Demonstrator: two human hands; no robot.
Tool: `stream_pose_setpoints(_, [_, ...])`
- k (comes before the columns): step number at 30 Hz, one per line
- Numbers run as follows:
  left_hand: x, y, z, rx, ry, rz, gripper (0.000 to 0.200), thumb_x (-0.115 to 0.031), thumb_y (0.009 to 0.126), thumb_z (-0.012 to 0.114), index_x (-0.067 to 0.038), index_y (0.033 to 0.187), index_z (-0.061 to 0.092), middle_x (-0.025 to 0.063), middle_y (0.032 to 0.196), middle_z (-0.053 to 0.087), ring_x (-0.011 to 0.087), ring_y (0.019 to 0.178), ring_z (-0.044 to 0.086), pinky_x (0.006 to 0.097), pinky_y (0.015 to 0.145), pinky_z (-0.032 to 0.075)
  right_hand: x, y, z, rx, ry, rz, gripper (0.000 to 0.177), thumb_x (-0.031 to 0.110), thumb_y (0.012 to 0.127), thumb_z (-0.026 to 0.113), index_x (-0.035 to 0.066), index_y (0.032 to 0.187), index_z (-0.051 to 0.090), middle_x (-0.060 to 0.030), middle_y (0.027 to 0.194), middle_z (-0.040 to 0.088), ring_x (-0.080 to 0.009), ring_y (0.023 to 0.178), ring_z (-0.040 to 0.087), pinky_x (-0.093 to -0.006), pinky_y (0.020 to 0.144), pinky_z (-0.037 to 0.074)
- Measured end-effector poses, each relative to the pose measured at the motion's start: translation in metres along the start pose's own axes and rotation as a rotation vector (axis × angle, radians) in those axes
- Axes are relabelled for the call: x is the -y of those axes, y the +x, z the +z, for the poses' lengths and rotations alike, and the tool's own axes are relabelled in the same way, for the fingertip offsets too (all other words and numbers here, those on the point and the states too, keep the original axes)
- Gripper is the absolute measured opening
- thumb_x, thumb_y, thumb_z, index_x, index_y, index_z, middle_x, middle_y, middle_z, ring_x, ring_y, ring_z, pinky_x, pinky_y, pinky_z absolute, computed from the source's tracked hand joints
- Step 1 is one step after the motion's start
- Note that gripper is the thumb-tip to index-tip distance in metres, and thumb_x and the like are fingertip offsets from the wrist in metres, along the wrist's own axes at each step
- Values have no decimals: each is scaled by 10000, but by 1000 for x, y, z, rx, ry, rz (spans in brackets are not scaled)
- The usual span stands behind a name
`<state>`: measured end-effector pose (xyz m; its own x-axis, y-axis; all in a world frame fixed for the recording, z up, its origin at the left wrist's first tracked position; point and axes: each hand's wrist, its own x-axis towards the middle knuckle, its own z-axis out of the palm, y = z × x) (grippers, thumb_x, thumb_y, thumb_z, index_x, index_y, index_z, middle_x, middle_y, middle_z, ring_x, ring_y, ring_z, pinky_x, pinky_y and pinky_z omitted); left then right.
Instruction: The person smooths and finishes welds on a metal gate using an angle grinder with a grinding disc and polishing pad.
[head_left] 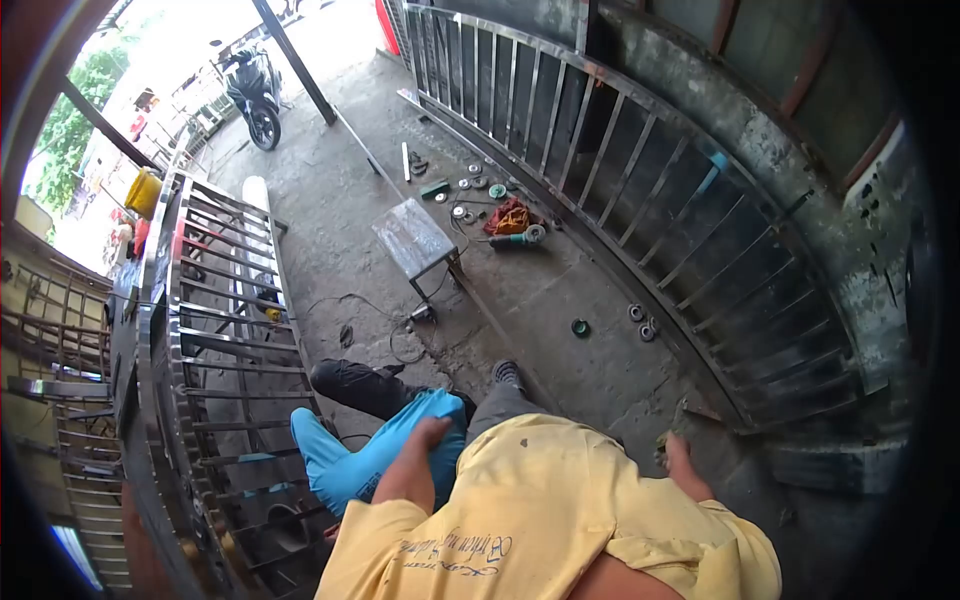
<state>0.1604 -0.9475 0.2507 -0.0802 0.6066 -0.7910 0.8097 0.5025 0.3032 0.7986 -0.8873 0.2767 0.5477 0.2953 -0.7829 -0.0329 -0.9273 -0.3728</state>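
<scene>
I look down over my yellow shirt (540, 500). My left hand (428, 438) grips a bunched blue cloth (365, 455) held in front of my body, with the fingers curled into its top edge. A black piece of clothing (358, 385) lies just beyond the cloth. My right hand (678, 458) hangs low beside my hip, close to the concrete floor. Something small and greenish shows at its fingertips, too small to make out. My grey trouser leg and shoe (507, 374) point forward between the two hands.
A long steel gate (640, 200) leans along the right wall; another barred gate (215, 330) lies at the left. Ahead stand a small metal stool (413, 238), an angle grinder (515, 238), several loose discs (640, 320) and a cable (395, 335). A motorbike (255, 95) is parked far off.
</scene>
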Motion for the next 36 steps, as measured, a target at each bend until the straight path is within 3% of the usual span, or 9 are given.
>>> stream_pose_setpoints(4, [-91,54,-197,-232,-494,-84,431,-365,881,592,18,1073,635,179,835,657,258,801,628,434,727,496,-12,11,16,84,108,42,482,381,973,530,-14,1246,575,-195,1063,662,-341,896,670,-498,715,530])
stream_pose_setpoints(8, [-154,110,-334,-316,-407,180,414,-371,883,609,-7,1072,664,149,874,687,249,799,655,398,715,510,8,68,42,-37,-159,-155,569,417,976,521,-66,1273,566,-246,1148,659,-344,1025,667,-448,846,515])
stream_pose_setpoints(10, [-171,140,-365,-287,-376,183,415,-374,884,610,-8,1073,663,142,867,686,245,796,658,396,716,511,59,61,68,-181,-449,-295,569,423,979,515,-45,1300,560,-251,1150,664,-353,1035,662,-429,884,503])
stream_pose_setpoints(16, [-234,241,-448,-145,-91,158,399,-428,875,597,-79,1053,676,134,878,693,251,840,671,402,772,507,300,82,206,33,2,58,452,404,991,527,107,1326,587,-109,825,648,-206,583,645,-369,468,481])
stream_pose_setpoints(21, [-298,282,-543,31,73,10,408,-380,858,577,-31,1044,675,181,862,694,290,837,673,419,766,507,483,80,318,185,-11,-321,395,352,991,544,35,1211,627,-77,734,650,-164,502,613,-337,449,476])
stream_pose_setpoints(24, [-327,312,-608,-117,72,245,408,-344,864,579,15,1037,666,206,937,697,293,904,675,406,823,512,593,30,346,340,-55,-400,433,354,976,570,-14,1199,622,-79,759,674,-142,553,648,-306,517,487])
stream_pose_setpoints(27, [-370,338,-660,-218,-52,262,372,-302,875,594,19,1047,666,206,988,694,298,958,670,397,865,508,649,2,371,343,-173,-626,474,396,965,581,-35,1150,650,-137,819,704,-196,645,687,-345,614,505])
stream_pose_setpoints(31, [-424,377,-707,-241,-187,557,325,-288,926,630,-3,1079,651,171,1012,685,273,953,651,382,839,507,664,16,401,310,-196,-534,426,375,951,579,-36,994,684,-140,702,674,-246,631,676,-374,654,518])
stream_pose_setpoints(36, [-474,469,-725,-60,265,744,284,-241,923,639,2,1070,643,175,1036,671,286,991,651,386,850,505,659,62,435,172,-101,-646,416,361,926,593,-35,1000,695,-168,745,686,-263,701,694,-399,694,509])
